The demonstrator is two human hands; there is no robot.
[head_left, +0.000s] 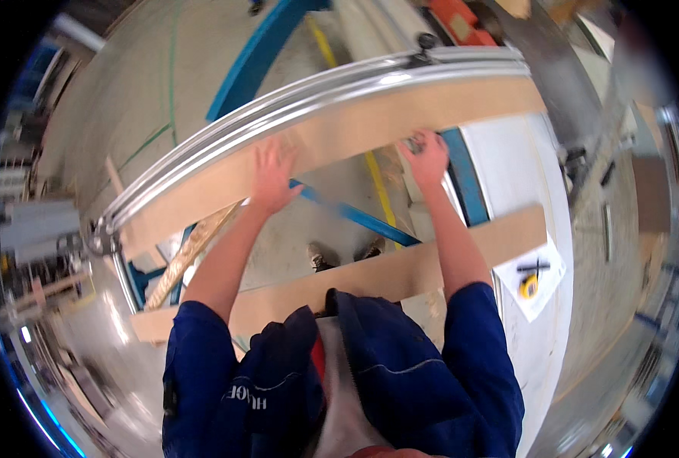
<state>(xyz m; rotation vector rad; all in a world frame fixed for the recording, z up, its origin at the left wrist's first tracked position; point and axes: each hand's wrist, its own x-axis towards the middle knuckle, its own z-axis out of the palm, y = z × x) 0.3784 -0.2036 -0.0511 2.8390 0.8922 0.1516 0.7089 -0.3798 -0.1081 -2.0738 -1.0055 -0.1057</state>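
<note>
A long tan board [339,126], like fibreboard, lies along the aluminium rail [294,107] on the far side of the frame. My left hand [273,177] rests on its near edge, with the fingers stretched over its face and slightly blurred. My right hand [427,158] is at the board's near edge farther right. Its fingers are curled by a small dark thing, too unclear to name. Close to my body lies a second tan board [355,276], running across under my forearms.
On the white table [511,164] at right, a paper sheet [539,298] holds a yellow tape measure [528,287] and a black pen-like thing [534,267]. Blue steel beams [366,221] span the gap between the boards. A dark knob [426,41] stands on the rail.
</note>
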